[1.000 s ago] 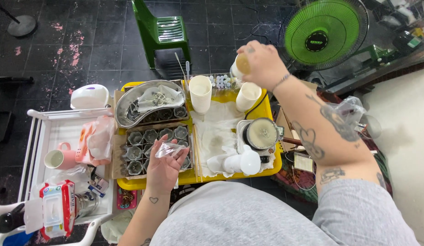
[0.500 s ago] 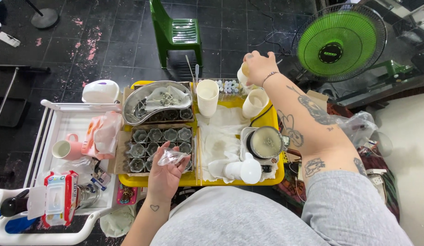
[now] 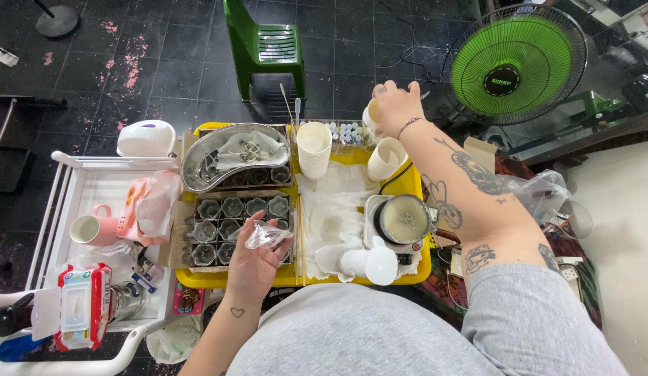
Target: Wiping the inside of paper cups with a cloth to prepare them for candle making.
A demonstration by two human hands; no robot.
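Partly hiding a small cup [image 3: 372, 111] at one o'clock under curled right hand [image 3: 396, 108] fingers; pinching a clear plastic mould [image 3: 266, 236], left hand [image 3: 253, 259], at six o'clock over nine visible flower moulds [image 3: 233, 226]; two white cups [image 3: 314, 148] standing between.

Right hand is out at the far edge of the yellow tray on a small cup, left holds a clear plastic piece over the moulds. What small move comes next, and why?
Probably draw the right hand back with the small cup toward the left hand. The right arm is stretched to the far edge of the yellow tray, its grip closed round the cup, while the left hand holds the clear plastic piece over the dark moulds, apart from it.
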